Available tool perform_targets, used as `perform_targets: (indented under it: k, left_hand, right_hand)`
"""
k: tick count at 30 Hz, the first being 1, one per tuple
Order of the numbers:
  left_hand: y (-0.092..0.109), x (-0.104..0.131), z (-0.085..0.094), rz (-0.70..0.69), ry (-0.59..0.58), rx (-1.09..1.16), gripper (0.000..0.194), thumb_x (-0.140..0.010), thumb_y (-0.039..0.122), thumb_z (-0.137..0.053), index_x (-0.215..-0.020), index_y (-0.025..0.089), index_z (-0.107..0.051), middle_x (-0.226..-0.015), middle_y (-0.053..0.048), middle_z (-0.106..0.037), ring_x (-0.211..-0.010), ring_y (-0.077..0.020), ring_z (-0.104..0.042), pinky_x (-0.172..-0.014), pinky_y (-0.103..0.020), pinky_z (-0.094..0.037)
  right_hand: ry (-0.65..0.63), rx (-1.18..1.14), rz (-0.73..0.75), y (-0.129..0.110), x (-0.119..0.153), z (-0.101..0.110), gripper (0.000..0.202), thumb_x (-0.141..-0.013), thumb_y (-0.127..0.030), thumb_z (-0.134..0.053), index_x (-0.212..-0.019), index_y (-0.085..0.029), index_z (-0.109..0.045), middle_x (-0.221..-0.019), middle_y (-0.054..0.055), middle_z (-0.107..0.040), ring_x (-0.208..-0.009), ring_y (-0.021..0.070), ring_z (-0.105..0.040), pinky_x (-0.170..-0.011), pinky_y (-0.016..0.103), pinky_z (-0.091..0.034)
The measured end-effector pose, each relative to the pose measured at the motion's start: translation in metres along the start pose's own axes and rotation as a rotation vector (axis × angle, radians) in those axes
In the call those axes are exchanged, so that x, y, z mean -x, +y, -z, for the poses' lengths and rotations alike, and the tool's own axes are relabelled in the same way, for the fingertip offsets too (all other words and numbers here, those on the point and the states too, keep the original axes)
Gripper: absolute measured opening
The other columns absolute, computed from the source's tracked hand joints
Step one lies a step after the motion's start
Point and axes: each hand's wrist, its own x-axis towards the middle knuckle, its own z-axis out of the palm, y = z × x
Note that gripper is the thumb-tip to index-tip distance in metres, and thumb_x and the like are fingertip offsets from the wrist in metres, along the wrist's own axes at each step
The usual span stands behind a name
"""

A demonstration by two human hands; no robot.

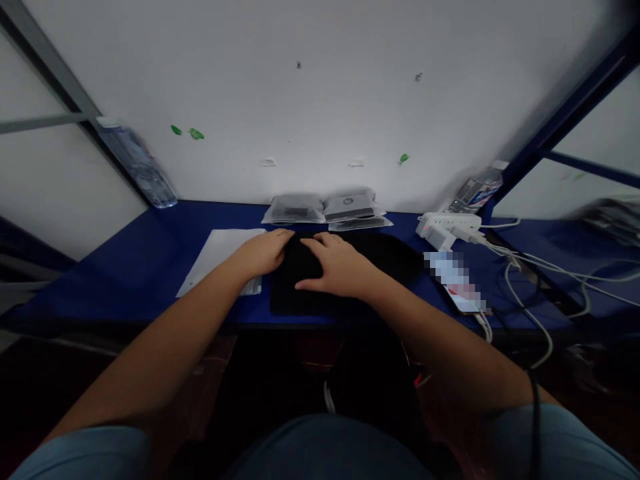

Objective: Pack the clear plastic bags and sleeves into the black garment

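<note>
Blue desk (150,257) under black cloth (305,303), probably limp, light, best pinched at corners; curled left hand (271,251), grip unclear; spread, empty right hand (341,265).

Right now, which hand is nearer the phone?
Right. The right hand lies on the black item, to the left of the phone. The left hand is farther left, by the black item's left edge.

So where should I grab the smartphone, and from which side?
Probably by the long edges, from above: the smartphone lies flat on the blue desk, cables at its near end and the power strip beyond its far end.
</note>
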Motion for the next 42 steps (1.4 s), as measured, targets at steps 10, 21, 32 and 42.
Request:
perform_targets:
  k: [10,21,32,42]
  left_hand:
    - [0.003,0.001,0.006,0.062,-0.067,0.013,0.049,-0.099,0.026,-0.040,-0.146,0.019,-0.049,-0.144,-0.011,-0.060,-0.128,-0.0263,-0.060,-0.108,-0.040,-0.046]
    - [-0.004,-0.002,0.001,0.049,0.061,0.190,0.049,-0.093,0.018,-0.046,-0.141,0.015,-0.055,-0.141,-0.012,-0.062,-0.129,-0.0252,-0.060,-0.109,-0.039,-0.046]
    - [0.001,0.003,0.009,0.032,0.018,0.190,0.059,-0.085,0.020,-0.059,-0.143,0.017,-0.051,-0.138,-0.012,-0.063,-0.125,-0.0273,-0.062,-0.106,-0.041,-0.049]
    - [0.000,0.000,0.006,0.056,0.134,0.222,0.053,-0.090,0.023,-0.057,-0.141,0.016,-0.050,-0.126,-0.012,-0.069,-0.115,-0.0259,-0.066,-0.098,-0.039,-0.051]
  right_hand:
    - [-0.067,0.150,-0.051,-0.013,-0.012,-0.026,0.075,-0.083,-0.051,-0.074,-0.145,-0.017,-0.048,-0.147,0.026,-0.048,-0.134,0.0422,-0.047,-0.104,0.059,-0.042]
    - [-0.110,0.123,0.023,-0.026,-0.021,-0.018,0.044,-0.097,-0.019,-0.048,-0.139,-0.030,-0.057,-0.123,0.011,-0.059,-0.107,0.0272,-0.058,-0.091,0.042,-0.051]
    - [-0.061,0.059,0.017,-0.029,-0.015,-0.018,0.045,-0.089,-0.038,-0.069,-0.130,-0.022,-0.059,-0.120,0.013,-0.054,-0.108,0.0288,-0.055,-0.090,0.042,-0.051]
    - [0.284,-0.182,-0.225,-0.020,-0.021,-0.013,0.018,-0.093,-0.022,-0.051,-0.110,-0.020,-0.054,-0.102,0.008,-0.065,-0.092,0.0236,-0.063,-0.082,0.036,-0.050]
